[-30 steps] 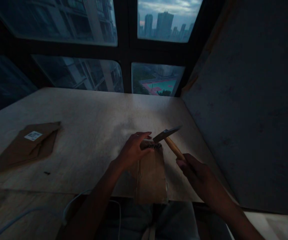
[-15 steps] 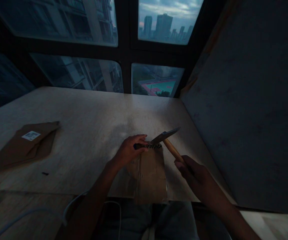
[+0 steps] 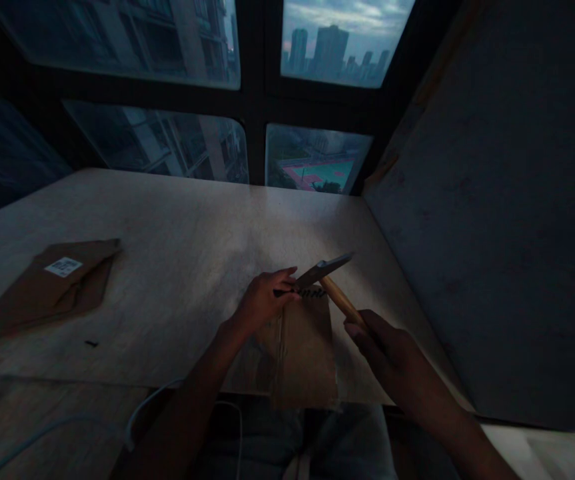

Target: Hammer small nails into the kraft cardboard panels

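Note:
My right hand [image 3: 392, 350] is closed around the wooden handle of a hammer [image 3: 342, 300]. Its long, tapered metal head [image 3: 321, 269] is over the far edge of a brown cardboard piece [image 3: 307, 353], close to my left fingertips. Along that edge runs a row of small dark, slanted pieces [image 3: 312, 292], too dim to name. My left hand [image 3: 262, 297] is at the left end of this row. Its thumb and fingers pinch a slim dark piece [image 3: 282, 293], partly hidden by the fingers.
Flattened brown cardboard [image 3: 87, 287] with a white label lies at the left of the pale tabletop [image 3: 167, 267]. A small dark scrap [image 3: 91, 344] lies nearer me. A pale cable [image 3: 132, 420] hangs at the front edge. Windows stand behind, and a grey panel [image 3: 492, 233] rises at right.
The hammer head has shifted slightly left, toward my left fingers. My left hand keeps its pinch near the cardboard's far edge. The whole view has shifted a little.

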Tool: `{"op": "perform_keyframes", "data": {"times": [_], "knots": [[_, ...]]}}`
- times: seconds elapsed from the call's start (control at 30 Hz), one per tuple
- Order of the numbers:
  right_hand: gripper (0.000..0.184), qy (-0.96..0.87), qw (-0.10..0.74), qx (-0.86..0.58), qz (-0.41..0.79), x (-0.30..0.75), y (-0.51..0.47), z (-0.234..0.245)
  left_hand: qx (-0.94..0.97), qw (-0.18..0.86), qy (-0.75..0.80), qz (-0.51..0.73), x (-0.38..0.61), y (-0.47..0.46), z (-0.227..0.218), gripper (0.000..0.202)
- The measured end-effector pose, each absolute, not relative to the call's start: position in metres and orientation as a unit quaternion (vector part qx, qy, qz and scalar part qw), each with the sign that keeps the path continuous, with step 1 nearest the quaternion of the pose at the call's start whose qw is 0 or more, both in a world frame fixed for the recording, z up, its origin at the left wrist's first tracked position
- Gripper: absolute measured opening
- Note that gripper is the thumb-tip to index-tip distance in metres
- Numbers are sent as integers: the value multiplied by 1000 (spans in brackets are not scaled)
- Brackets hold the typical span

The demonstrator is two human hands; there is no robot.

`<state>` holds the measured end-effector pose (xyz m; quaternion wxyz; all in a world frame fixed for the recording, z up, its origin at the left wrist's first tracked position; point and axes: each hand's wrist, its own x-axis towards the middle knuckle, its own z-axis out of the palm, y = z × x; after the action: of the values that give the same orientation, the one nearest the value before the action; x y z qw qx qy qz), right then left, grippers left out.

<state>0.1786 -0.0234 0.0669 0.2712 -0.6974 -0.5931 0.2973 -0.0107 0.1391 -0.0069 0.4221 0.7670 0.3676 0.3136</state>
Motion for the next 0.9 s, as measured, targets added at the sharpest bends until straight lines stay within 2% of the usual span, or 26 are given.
{"op": "perform_keyframes", "data": {"times": [0.13, 0.3, 0.5, 0.67, 0.9], "knots": [[32, -614, 244, -699, 276, 174, -18, 66, 763, 412, 385, 316, -8, 136, -6, 52], [28, -648, 150, -711, 228, 176, -8, 60, 760, 402, 406, 309, -9, 133, -4, 56], [34, -652, 165, -701, 238, 172, -9, 69, 748, 414, 418, 306, -9, 134, -5, 58], [30, -651, 115, -718, 217, 174, -6, 59, 753, 419, 403, 308, -9, 135, -7, 59], [33, -631, 206, -699, 266, 175, -9, 68, 749, 425, 410, 302, -8, 134, -5, 56]]}}
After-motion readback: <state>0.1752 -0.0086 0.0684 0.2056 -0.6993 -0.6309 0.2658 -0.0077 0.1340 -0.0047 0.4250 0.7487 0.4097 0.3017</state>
